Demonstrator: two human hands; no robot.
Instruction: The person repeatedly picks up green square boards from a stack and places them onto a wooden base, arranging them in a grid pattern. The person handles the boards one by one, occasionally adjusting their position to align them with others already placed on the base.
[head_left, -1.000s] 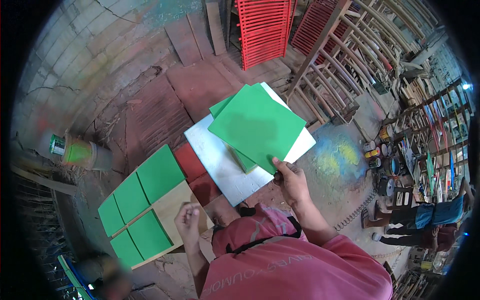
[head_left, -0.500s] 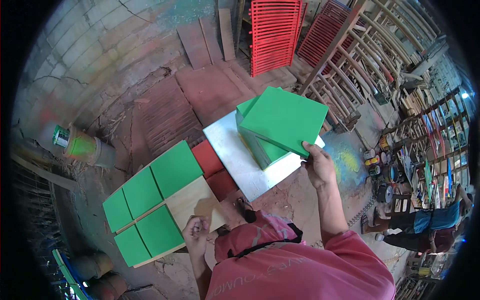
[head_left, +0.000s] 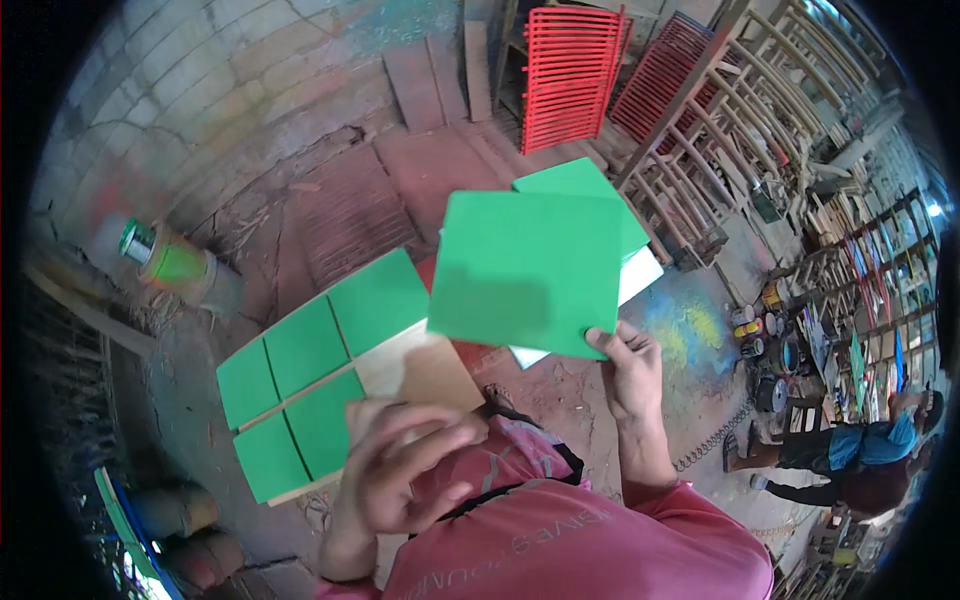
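Note:
A flat green panel is held up by its lower right corner. My right hand pinches it there, thumb on top. Behind it, partly hidden, more green panels are stacked on a white board. My left hand is raised in front of my body, its fingers bent but apart and nothing in them. Past that hand, several green panels lie side by side in two rows. A bare wooden surface shows at the right end of the nearer row.
Paint-stained buckets stand at the left by the block wall. Red slatted frames lean at the back, beside a wooden rack. Cans and a coiled hose are on the floor at right. Another person is at the far right.
My right hand has brought the green panel off the stack, leftward and closer to me. My left hand has risen toward the camera and its fingers have spread.

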